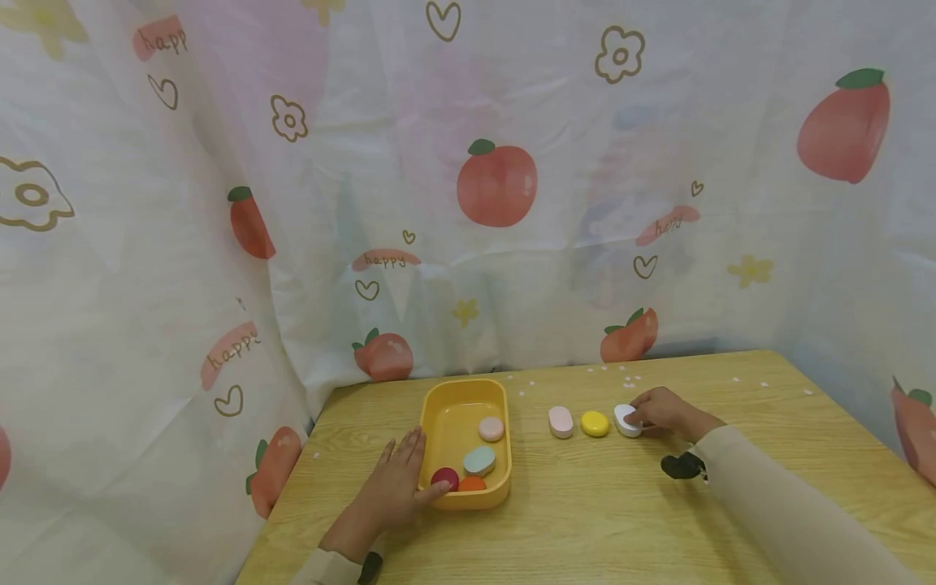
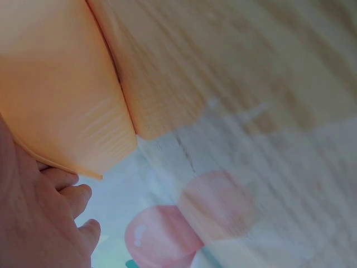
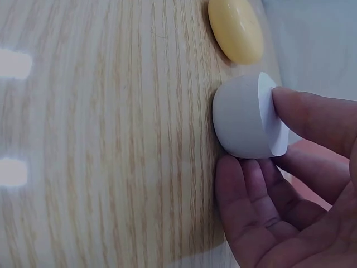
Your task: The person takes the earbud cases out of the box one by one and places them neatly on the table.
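My left hand [image 1: 395, 481] lies against the left side of a yellow plastic tray [image 1: 430, 404]. Its fingers are straight, and the thumb reaches over the near rim. In the left wrist view the fingertips touch the tray's wall [image 2: 67, 111]. My right hand [image 1: 664, 413] holds a white oval block [image 1: 626, 421], which sits on the table. The right wrist view has the thumb on the block's flat face [image 3: 270, 120] and curled fingers along its side. Left of it lie a yellow oval piece [image 1: 595, 423] and a pale pink oval piece [image 1: 561, 422].
Inside the tray are a pink piece [image 1: 491, 429], a grey-green piece [image 1: 479, 461], a dark red piece [image 1: 445, 479] and an orange piece [image 1: 472, 484]. Small pale petal-like bits [image 1: 627, 385] dot the wooden table [image 1: 585, 520]. A printed curtain [image 1: 556, 309] hangs behind.
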`<state>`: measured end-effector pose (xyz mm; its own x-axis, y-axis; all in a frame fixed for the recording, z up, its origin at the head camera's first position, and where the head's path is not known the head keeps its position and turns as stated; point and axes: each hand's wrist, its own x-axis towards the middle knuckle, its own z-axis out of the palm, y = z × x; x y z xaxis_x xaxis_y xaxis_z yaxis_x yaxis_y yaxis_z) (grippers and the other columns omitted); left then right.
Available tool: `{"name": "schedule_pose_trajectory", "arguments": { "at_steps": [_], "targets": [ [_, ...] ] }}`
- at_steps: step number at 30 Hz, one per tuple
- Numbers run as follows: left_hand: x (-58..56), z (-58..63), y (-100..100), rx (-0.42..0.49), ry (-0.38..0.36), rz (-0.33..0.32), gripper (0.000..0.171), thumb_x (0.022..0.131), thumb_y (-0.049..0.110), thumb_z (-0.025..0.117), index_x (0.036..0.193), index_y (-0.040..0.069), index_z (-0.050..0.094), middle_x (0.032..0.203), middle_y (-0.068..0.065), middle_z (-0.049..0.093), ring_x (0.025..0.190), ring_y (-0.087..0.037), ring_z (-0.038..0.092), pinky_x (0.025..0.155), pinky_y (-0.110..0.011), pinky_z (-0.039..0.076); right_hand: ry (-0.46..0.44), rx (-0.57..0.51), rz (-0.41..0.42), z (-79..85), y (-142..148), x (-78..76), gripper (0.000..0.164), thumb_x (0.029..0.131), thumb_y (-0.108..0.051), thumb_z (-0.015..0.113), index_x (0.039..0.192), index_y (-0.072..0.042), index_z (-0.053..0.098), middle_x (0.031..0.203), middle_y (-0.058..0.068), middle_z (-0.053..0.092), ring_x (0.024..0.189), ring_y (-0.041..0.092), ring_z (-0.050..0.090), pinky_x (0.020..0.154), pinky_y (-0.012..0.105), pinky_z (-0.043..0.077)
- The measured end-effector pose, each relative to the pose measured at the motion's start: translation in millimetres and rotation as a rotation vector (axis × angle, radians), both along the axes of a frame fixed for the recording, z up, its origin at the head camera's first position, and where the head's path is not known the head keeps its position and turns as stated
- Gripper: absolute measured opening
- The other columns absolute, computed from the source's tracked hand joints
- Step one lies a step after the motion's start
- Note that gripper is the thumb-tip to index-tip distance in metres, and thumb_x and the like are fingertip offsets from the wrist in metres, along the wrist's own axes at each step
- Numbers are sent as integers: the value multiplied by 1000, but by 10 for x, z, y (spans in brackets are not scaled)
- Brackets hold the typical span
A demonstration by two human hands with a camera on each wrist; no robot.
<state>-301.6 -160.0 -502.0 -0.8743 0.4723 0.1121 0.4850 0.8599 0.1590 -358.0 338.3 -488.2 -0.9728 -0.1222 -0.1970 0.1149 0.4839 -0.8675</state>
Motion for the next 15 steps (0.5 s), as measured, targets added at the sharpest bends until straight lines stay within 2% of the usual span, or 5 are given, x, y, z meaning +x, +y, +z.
{"name": "schedule_pose_trajectory", "arguments": {
  "at_steps": [8,15],
  "targets": [
    [12,23,6,-1,-7,-1,99,91,73,37,154,-2,19,160,-14,17,146,-27,15,116,-51,8,2,30,-9,-4,18,-22,46,87,-9,70,119,20,55,104,17,62,89,22,56,77,38,54],
    [-6,-5,-5,5,5,-11,97,92,71,38,153,-3,19,160,-15,17,146,-28,15,115,-53,9,-17,25,-12,60,11,0,52,90,-11,67,125,21,47,112,23,58,92,25,56,78,39,54]
  ]
}}
